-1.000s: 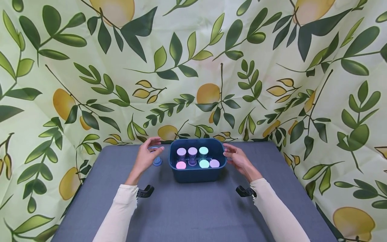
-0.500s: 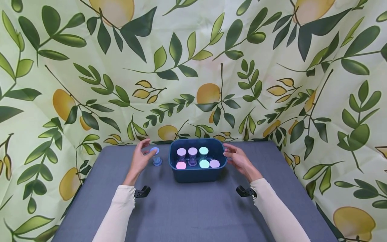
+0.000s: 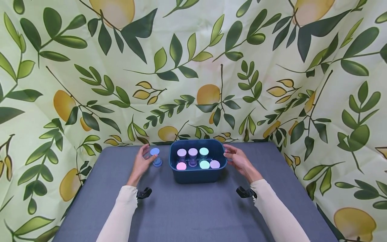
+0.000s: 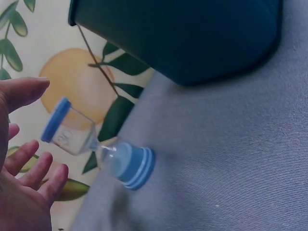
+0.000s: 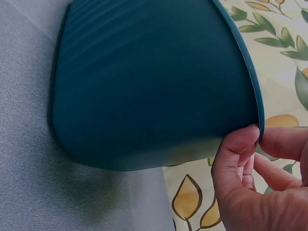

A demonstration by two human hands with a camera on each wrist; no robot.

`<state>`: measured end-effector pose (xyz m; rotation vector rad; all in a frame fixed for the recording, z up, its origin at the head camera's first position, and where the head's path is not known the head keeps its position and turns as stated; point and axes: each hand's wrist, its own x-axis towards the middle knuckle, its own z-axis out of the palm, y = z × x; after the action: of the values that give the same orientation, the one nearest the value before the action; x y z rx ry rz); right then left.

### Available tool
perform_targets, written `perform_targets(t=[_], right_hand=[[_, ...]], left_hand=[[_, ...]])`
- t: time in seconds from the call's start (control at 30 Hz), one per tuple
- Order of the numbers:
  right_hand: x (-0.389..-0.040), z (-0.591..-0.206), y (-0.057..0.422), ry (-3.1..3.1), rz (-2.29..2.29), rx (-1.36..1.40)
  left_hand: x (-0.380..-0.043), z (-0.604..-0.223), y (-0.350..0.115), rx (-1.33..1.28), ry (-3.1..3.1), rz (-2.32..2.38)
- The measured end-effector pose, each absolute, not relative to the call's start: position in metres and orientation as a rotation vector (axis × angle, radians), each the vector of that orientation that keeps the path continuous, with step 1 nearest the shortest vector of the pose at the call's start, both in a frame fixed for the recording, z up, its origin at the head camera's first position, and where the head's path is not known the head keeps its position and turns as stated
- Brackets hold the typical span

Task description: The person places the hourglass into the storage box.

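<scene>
A small sand timer (image 3: 156, 158) with blue caps and blue sand stands upright on the table, left of the bin. Beside it is my left hand (image 3: 141, 164); its thumb and fingers are spread around the upper cap, and the left wrist view shows a gap between them and the glass. My right hand (image 3: 239, 161) pinches the rim of the dark teal bin (image 3: 196, 176) at its right end, thumb and finger meeting over the edge in the right wrist view. Inside the bin stand several sand timers (image 3: 192, 153) with lilac, mint and pink caps.
A grey cloth (image 3: 193, 211) covers the table. Just behind the bin and the table's far edge hangs a curtain (image 3: 181, 77) printed with leaves and lemons. Black bands (image 3: 144, 193) sit at both wrists.
My left hand has drawn back to the left, uncovering the blue sand timer, then settled close beside it. The right hand stays at the bin's rim, and the bin has not moved.
</scene>
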<state>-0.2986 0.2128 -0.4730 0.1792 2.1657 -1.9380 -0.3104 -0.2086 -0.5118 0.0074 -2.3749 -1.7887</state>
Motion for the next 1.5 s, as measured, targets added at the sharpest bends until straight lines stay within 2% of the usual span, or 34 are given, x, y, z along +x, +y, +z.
perform_targets(t=[0.53, 1.5], right_hand=[[-0.300, -0.473, 0.213, 2.162, -1.937, 0.184], [-0.297, -0.473, 0.212, 2.152, -1.960, 0.178]], left_hand=[[-0.314, -0.530, -0.205, 0.093, -2.424, -1.828], [-0.316, -0.532, -0.202, 0.083, -2.395, -1.761]])
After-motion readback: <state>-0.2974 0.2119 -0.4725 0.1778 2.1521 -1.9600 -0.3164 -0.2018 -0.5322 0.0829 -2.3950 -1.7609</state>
